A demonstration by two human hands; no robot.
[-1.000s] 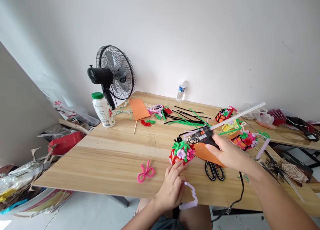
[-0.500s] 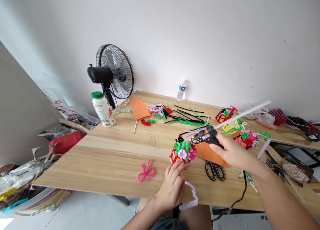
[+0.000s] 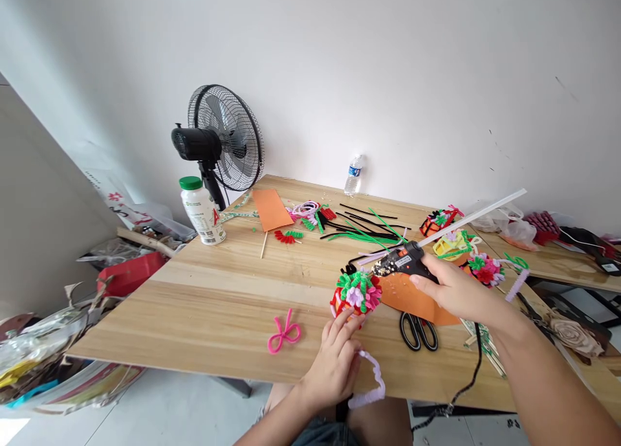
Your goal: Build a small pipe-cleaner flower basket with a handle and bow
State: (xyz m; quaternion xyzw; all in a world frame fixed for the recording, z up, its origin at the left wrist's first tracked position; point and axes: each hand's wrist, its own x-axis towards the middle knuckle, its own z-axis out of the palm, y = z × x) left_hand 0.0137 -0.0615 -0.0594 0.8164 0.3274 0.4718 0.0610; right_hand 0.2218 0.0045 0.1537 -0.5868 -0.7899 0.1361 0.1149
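My left hand [image 3: 337,362] has its fingers wrapped against the near side of a small basket of pipe-cleaner flowers [image 3: 356,292], green, lilac, pink and red. A lilac fuzzy strip [image 3: 377,384] curves out beside that hand's wrist. In my right hand [image 3: 449,289] is a black glue gun [image 3: 402,259] with a long clear glue stick out of its back; its nozzle is at the upper right of the flowers. Beneath the gun lies orange sheet material [image 3: 412,300], with black-handled scissors [image 3: 418,331] at its near edge.
A pink bow [image 3: 284,333] lies left of my left hand. Black and green pipe cleaners [image 3: 363,229], an orange sheet [image 3: 272,210] and a white bottle [image 3: 202,213] are farther back. More flower baskets [image 3: 439,221] stand right. A fan [image 3: 226,138] is behind the table; a water bottle [image 3: 354,175] stands by the wall.
The glue gun and my right hand have shifted very slightly right, along with a small shift of the whole view. My left hand stays on the basket.
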